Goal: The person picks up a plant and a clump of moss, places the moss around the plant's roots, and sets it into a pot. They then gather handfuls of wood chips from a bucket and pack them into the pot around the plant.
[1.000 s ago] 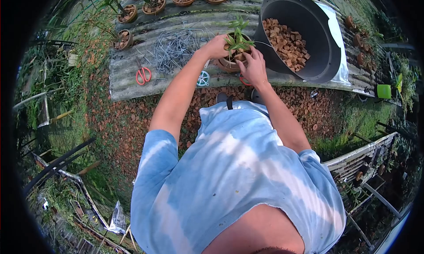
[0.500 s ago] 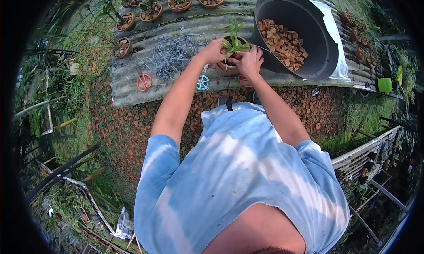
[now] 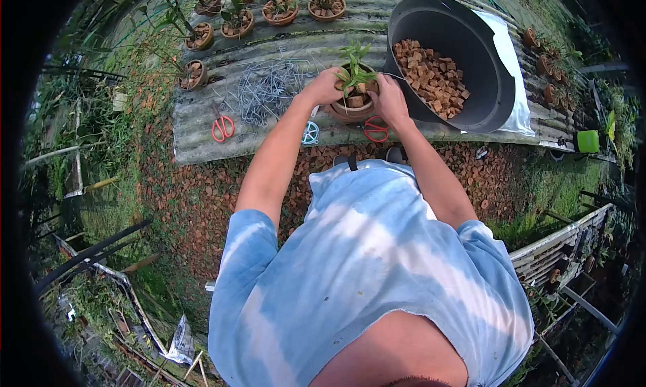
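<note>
A clay pot (image 3: 351, 113) stands near the front edge of the corrugated sheet. In it are a leafy green plant (image 3: 354, 69) and brown husk-like chunks (image 3: 356, 100). My left hand (image 3: 324, 88) closes on the pot's left rim, its fingertips partly hidden by leaves. On the opposite side my right hand (image 3: 391, 100) is curled against the right rim, close to the plant's base. Red-handled scissors (image 3: 376, 129) lie just right of the pot, and a teal spool of wire or tie (image 3: 310, 133) lies to its left.
A large black tub (image 3: 481, 84), tipped toward me, holds brown chunks (image 3: 432, 78). Bent wires (image 3: 266, 91) are heaped left of my hands, beside a second pair of red-handled scissors (image 3: 223, 127). Several potted plants (image 3: 279, 12) line the back of the corrugated sheet (image 3: 202, 141).
Both hands have drawn apart from the plant's base to the sides of the pot. The chunks inside and the scissors beside the pot show more now. The view has shifted slightly.
</note>
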{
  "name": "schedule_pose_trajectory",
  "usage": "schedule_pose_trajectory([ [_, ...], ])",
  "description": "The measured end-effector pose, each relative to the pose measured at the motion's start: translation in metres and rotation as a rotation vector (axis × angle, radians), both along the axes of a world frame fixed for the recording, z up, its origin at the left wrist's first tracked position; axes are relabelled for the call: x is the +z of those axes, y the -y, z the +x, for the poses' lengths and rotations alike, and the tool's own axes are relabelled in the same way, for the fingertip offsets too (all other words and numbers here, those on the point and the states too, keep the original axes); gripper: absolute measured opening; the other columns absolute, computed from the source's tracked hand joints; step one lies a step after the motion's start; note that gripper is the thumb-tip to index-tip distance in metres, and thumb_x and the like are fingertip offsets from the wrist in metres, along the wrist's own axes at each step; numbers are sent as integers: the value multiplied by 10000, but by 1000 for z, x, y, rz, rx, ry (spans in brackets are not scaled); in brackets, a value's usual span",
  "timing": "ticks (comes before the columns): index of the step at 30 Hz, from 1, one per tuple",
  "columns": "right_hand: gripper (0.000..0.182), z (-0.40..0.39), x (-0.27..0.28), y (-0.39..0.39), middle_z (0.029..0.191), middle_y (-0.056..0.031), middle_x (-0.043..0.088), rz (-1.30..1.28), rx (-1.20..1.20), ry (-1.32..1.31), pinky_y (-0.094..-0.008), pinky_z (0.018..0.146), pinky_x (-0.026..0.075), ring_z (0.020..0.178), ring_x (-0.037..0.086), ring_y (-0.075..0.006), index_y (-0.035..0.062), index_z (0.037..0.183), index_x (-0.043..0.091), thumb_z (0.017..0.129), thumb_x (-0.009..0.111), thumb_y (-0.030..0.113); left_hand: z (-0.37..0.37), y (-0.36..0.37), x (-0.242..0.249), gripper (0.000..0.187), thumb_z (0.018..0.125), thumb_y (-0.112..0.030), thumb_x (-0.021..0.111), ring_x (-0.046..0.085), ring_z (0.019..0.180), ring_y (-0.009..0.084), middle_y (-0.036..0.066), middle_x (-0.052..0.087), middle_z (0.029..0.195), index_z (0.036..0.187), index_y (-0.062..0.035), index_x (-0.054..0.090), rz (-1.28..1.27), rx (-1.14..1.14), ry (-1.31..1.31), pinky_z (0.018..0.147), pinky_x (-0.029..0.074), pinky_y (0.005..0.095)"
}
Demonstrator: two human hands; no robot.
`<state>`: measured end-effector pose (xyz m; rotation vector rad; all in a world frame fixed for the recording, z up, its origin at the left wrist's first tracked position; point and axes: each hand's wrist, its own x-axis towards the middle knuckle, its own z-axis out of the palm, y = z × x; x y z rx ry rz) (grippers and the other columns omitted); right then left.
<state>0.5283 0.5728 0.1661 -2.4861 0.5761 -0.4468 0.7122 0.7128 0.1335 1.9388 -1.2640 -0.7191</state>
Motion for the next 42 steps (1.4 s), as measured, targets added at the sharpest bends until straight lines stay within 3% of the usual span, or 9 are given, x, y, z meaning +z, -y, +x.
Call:
schedule_pose_trajectory([
  [9, 229, -6, 20, 10, 1045, -188, 707, 262, 18, 11, -462, 860, 538, 1007, 672, -395, 12, 1077, 632, 855, 688, 18, -3, -1, 1, 419, 866, -207, 794, 666, 1057, 233, 144, 669, 1147, 1212, -9, 665, -7, 49, -42, 930, 524, 361],
  [12, 218, -11, 34, 18, 1044, -179, 735, 300, 274, -120, -435, 858, 551, 996, 697, -371, 8, 1088, 680, 870, 687, 19, -4, -2, 6, 411, 875, -201, 784, 664, 1054, 228, 141, 667, 1162, 1219, -11, 662, -14, 48, -52, 941, 520, 353],
  [19, 243, -2, 14, -4, 1041, -177, 745, 402, 372, -70, -429, 829, 559, 966, 717, -344, 41, 1105, 720, 863, 704, 45, -4, -2, 8, 402, 838, -207, 804, 675, 1046, 283, 153, 676, 1151, 1171, -19, 682, -46, 64, -114, 915, 529, 376],
  [26, 229, 12, -14, -29, 897, -193, 724, 168, 276, -49, -469, 790, 547, 866, 690, -399, 80, 1055, 755, 867, 717, 206, -2, -2, 10, 441, 823, -256, 808, 679, 1049, 286, 156, 693, 1135, 1184, -33, 689, 6, 60, -90, 924, 529, 375],
  [32, 246, 18, -7, -40, 876, -208, 718, 193, 50, -149, -489, 760, 547, 855, 688, -403, 65, 935, 777, 851, 741, 294, 2, -1, -7, 436, 810, -251, 806, 676, 1066, 306, 165, 685, 1151, 1170, -31, 696, -38, 65, -111, 928, 527, 386],
  [34, 259, 18, -25, -39, 903, -198, 713, 62, 97, -49, -478, 783, 543, 897, 678, -389, 35, 875, 770, 836, 761, 291, 3, 0, -15, 437, 807, -247, 805, 672, 1071, 314, 166, 682, 1154, 1171, -29, 696, -65, 61, -172, 932, 525, 392],
  [37, 271, 13, -24, -28, 943, -170, 693, -30, 144, 10, -455, 837, 533, 953, 653, -362, 1, 806, 747, 808, 794, 268, 2, -1, -15, 425, 837, -188, 809, 677, 1008, 196, 121, 714, 1124, 1209, -33, 673, -58, 55, -130, 917, 538, 344],
  [39, 266, 3, -6, -19, 942, -133, 665, -32, 90, -21, -430, 899, 513, 986, 622, -331, -9, 720, 713, 760, 836, 223, 1, -3, -9, 402, 831, -187, 812, 681, 995, 219, 128, 708, 1122, 1186, -42, 690, -82, 10, -5, 903, 544, 353],
  [42, 252, -1, 4, -6, 1122, -131, 646, 77, -85, -33, -427, 913, 513, 1066, 606, -336, 19, 932, 732, 762, 831, 177, -5, -5, 1, 324, 828, -185, 811, 679, 957, 270, 130, 689, 1082, 1105, -49, 714, -60, -27, 107, 855, 548, 371],
])
